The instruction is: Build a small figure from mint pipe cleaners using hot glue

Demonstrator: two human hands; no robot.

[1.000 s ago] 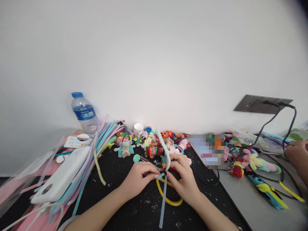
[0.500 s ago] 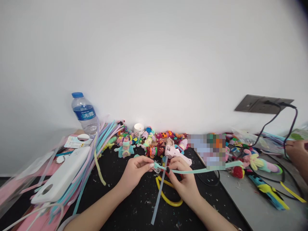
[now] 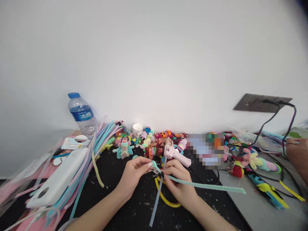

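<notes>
Between both hands is a mint-green pipe cleaner [image 3: 207, 185], its long free end reaching out to the right. My left hand [image 3: 132, 178] pinches its coiled end between thumb and fingers. Just beside it, my right hand [image 3: 180, 181] grips the same pipe cleaner between thumb and forefinger. A pale pink glue gun [image 3: 176, 155] lies right behind my right hand, and its long translucent glue stick [image 3: 156, 205] sticks out toward me, passing by the fingertips. Below the hands a yellow pipe cleaner loop [image 3: 168, 202] rests on the black mat [image 3: 115, 215].
Left are a bundle of pastel pipe cleaners [image 3: 101, 141], a white power bank [image 3: 57, 179] and a water bottle [image 3: 81, 114]. Several fuzzy figures [image 3: 124, 149] line the wall with a paper cup [image 3: 137, 130]. Another person's hand [image 3: 298, 154] is at the right, near black cords [image 3: 292, 128].
The pipe cleaner's free end has swung downward on the right. My right hand has shifted slightly left, closer to my left hand. The view has moved slightly.
</notes>
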